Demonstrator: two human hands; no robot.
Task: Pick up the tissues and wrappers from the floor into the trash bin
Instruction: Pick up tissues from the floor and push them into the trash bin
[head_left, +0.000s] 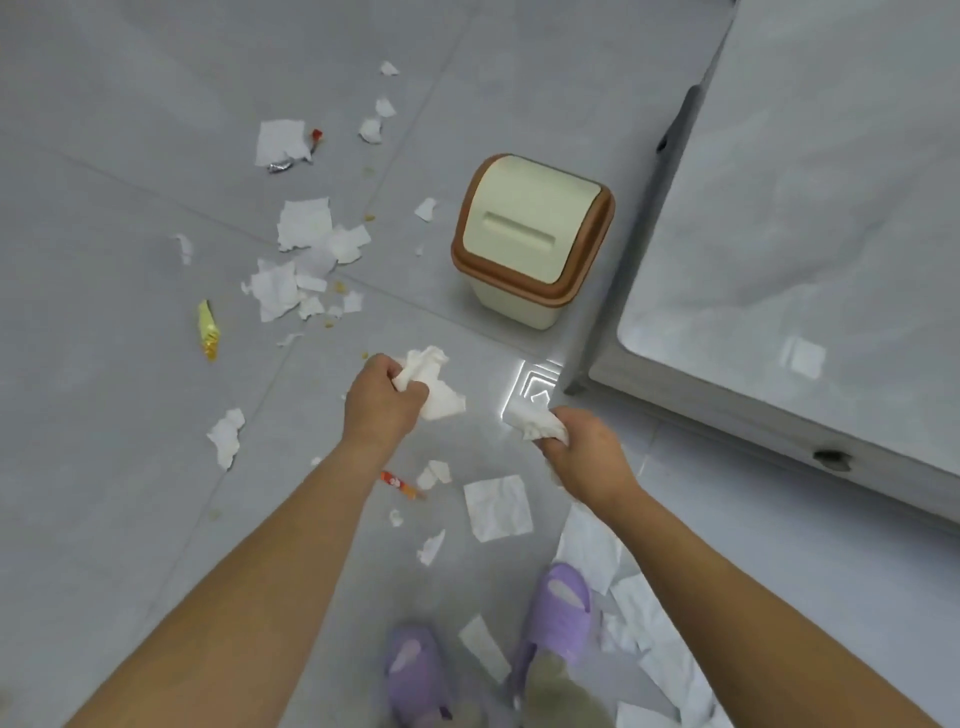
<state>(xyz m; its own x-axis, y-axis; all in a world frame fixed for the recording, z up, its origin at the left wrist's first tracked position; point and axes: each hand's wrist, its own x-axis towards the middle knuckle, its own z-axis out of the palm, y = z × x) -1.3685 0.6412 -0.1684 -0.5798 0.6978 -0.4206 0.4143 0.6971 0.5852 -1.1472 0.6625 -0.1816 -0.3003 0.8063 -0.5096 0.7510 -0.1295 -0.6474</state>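
My left hand (382, 400) grips a bunch of white tissues (434, 382) above the floor. A smaller crumpled tissue (535, 423) is held in my right hand (589, 449). Just beyond both hands stands the cream trash bin (530, 239) with its brown rim and its swing lid closed. Several white tissue pieces (306, 244) lie scattered on the grey tiles to the left. A flat tissue (497, 507) lies below my hands. A yellow wrapper (208, 330), an orange wrapper (399, 484), a silver wrapper (280, 165) and a red wrapper (317, 136) lie among them.
A grey bed-like platform (805, 234) fills the right side, its corner close to the bin. My feet in purple slippers (561, 608) stand at the bottom, with more tissue sheets (649, 639) beside them. A floor drain (537, 389) sits between my hands.
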